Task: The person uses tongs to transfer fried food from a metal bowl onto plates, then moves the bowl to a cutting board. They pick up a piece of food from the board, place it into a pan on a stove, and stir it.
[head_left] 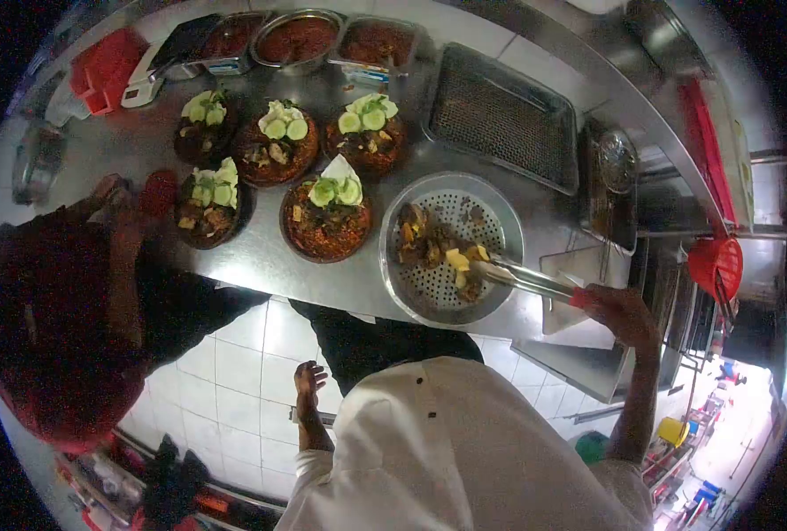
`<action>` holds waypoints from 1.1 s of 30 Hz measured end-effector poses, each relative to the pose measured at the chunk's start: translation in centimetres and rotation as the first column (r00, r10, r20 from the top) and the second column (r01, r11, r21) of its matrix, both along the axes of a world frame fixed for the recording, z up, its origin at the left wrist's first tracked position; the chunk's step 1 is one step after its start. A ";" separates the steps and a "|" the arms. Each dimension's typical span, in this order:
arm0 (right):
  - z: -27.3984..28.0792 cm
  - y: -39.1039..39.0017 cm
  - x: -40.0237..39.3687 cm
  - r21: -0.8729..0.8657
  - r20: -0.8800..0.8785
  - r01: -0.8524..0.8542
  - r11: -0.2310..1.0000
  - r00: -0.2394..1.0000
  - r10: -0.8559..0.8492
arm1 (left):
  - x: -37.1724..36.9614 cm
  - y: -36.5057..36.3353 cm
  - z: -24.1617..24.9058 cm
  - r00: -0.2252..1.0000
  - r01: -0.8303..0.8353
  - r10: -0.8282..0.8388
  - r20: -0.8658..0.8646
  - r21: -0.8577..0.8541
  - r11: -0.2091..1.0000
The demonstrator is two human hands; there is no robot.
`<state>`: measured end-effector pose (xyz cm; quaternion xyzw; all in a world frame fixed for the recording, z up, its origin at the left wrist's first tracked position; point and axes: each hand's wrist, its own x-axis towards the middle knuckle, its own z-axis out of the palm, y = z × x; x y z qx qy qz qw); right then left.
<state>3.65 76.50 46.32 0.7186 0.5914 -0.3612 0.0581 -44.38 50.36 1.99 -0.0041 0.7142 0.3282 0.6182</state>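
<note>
My right hand (624,314) is closed around the handle of metal tongs (535,281) with red on the grip. The tips of the tongs reach into a round perforated colander (493,202), among dark fried pieces (422,237) and yellow chunks (458,259). Away from the counter, over the floor, my left hand (309,382) hangs with fingers loosely bent and apart, holding nothing. Left of the colander stands a bowl (323,237) of reddish food topped with cucumber slices (347,189) and a pale leaf. Several similar bowls (274,168) stand beside and behind it.
At the back are a round pan (296,40) and a tub (376,44) of red sauce. A wire-mesh tray (500,106) lies behind the colander. To the left a co-worker in dark red (61,292) has hands at the counter, near a white scale (141,88).
</note>
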 end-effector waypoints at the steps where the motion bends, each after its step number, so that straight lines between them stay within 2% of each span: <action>1: -0.4 -0.1 0.9 0.019 -0.018 -0.027 0.999 0.999 0.027 | 0.3 -0.1 0.0 1.000 -0.009 0.009 0.011 -0.004 1.000; 3: -1.2 -0.3 3.9 0.058 -0.054 -0.088 0.994 0.994 0.091 | 0.9 -0.7 -0.7 0.999 -0.032 0.032 0.006 -0.003 0.999; 4: -1.0 -0.5 4.1 0.092 -0.173 0.059 0.994 0.984 -0.042 | 1.3 -0.6 -0.5 0.999 -0.026 0.025 -0.025 -0.020 0.999; 7: -1.1 1.1 5.5 0.012 -0.170 0.185 0.983 0.969 -0.180 | 2.0 -0.5 -0.3 0.998 -0.040 0.039 -0.047 -0.012 0.999; 8: -1.9 0.9 6.8 0.198 -0.212 0.103 0.975 0.975 -0.059 | 2.0 -0.6 -0.3 0.998 -0.048 0.048 -0.044 0.000 0.999; 11: 0.1 4.2 2.3 0.177 -0.196 -0.013 0.984 0.979 0.048 | 1.8 -1.0 -1.4 0.997 -0.070 0.071 -0.025 0.035 0.997; 14: -3.3 6.9 3.5 0.226 -0.512 0.104 0.969 0.859 0.027 | 1.8 -0.7 -1.2 0.990 -0.142 0.142 -0.001 0.029 0.989; 17: -2.6 10.5 -3.9 0.293 -0.144 -0.038 0.955 0.986 0.083 | 1.9 -0.7 -1.1 0.989 -0.150 0.150 -0.009 0.001 0.989; 19: -6.7 13.1 -4.7 0.376 0.044 -0.289 0.880 0.955 0.294 | 2.0 -0.9 -0.5 0.987 -0.161 0.161 -0.026 -0.002 0.987; 21: -5.5 14.4 -9.3 0.154 -0.105 -0.110 0.982 0.986 0.127 | 1.6 -0.9 0.0 0.980 -0.192 0.193 -0.048 0.021 0.981; 22: -5.1 14.7 -11.1 0.032 -0.163 -0.023 0.999 0.986 0.028 | 1.2 -0.9 -0.3 0.976 -0.217 0.215 -0.039 -0.063 0.974; 25: -6.0 15.7 -12.4 -0.068 -0.325 -0.002 0.998 0.945 -0.020 | 0.4 -2.4 0.2 0.951 -0.307 0.307 -0.050 0.007 0.952; 26: -6.4 16.2 -12.4 -0.114 -0.321 0.015 0.993 0.946 -0.051 | 0.1 -2.6 0.2 0.949 -0.312 0.309 -0.055 -0.059 0.948; 28: -6.9 16.8 -12.0 -0.211 -0.305 0.062 0.975 0.944 -0.126 | 0.0 -3.6 -0.1 0.946 -0.322 0.318 -0.058 -0.078 0.943; 31: -7.7 16.7 -12.6 -0.197 -0.348 0.066 0.978 0.928 -0.133 | -0.1 -4.5 0.0 0.954 -0.300 0.296 -0.046 -0.156 0.941; 33: -7.5 17.1 -12.3 -0.281 -0.377 0.069 0.957 0.909 -0.176 | -0.1 -5.3 -1.1 0.959 -0.281 0.282 -0.026 -0.213 0.936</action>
